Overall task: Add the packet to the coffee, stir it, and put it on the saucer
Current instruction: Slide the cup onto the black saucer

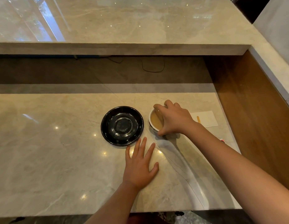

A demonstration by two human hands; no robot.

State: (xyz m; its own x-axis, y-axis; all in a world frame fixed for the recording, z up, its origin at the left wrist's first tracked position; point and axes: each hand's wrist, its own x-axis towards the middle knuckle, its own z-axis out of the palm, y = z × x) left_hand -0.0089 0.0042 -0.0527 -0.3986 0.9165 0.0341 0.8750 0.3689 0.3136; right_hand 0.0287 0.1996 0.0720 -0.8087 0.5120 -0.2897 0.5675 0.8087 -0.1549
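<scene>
A white cup (153, 125) of light brown coffee stands on the marble counter, just right of an empty black saucer (122, 125). My right hand (174, 118) reaches over the cup from the right, fingers curled on its far rim and thumb against its near side. My left hand (140, 164) lies flat on the counter below the saucer, fingers spread, holding nothing. A wooden stir stick (198, 119) rests on a white napkin (206, 118) behind my right wrist. A bit of a packet (222, 140) shows past my right forearm.
A raised marble ledge (124, 47) runs along the back with a dark recess and a cable (152, 68) under it. A wooden side wall (256, 113) closes the right. The counter's near edge (108, 213) is close to me.
</scene>
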